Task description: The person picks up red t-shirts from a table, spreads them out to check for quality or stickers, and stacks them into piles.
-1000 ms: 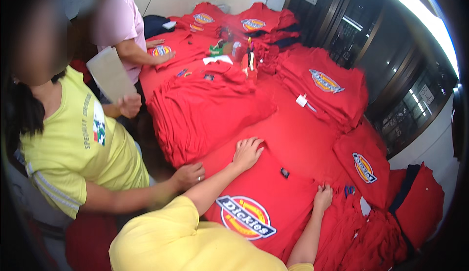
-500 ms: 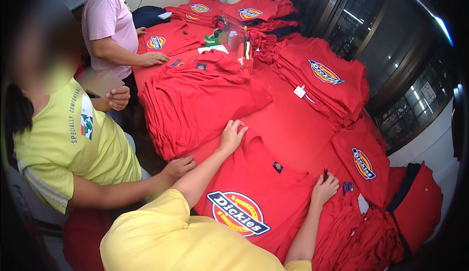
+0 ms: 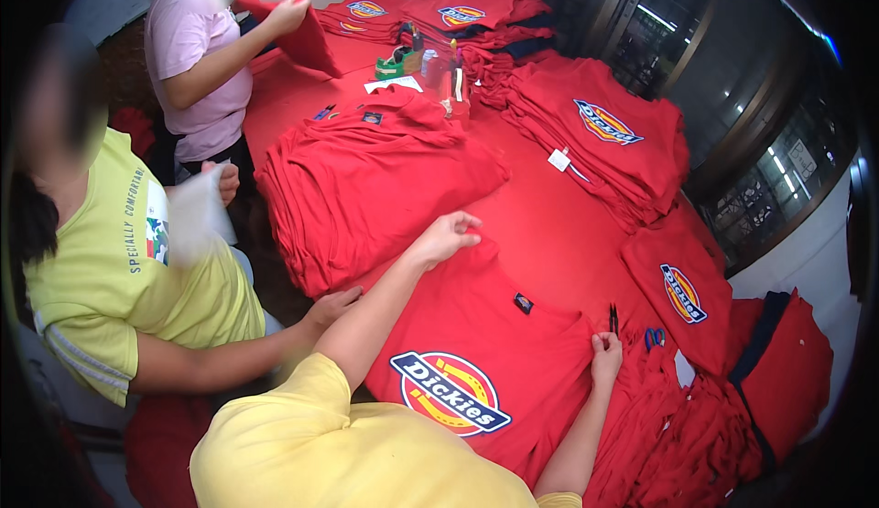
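Note:
A red T-shirt (image 3: 540, 362) with a large printed emblem and a small dark neck label lies spread before me. My left hand (image 3: 446, 239) pinches its far left edge, a bit of red cloth showing between the fingertips. At the right edge, my right hand (image 3: 605, 359) is closed with thumb and finger on the cloth. Black thread snips (image 3: 613, 318) stick up from that same hand, points away from me. Left of the T-shirt, close beyond my left forearm, rises a tall pile of folded red shirts (image 3: 357, 197).
A co-worker in a lime top (image 3: 183, 297) sits at my left, one hand near my forearm. Another, in pink (image 3: 197, 59), stands beyond. More red shirt stacks (image 3: 595, 124) line the far and right sides. Blue-handled scissors (image 3: 654, 338) and a green tape dispenser (image 3: 394, 64) lie about.
My left hand has risen slightly, now pinching the cloth. My right hand has shifted a little left and closed on the edge. The co-worker in pink has lifted a red shirt.

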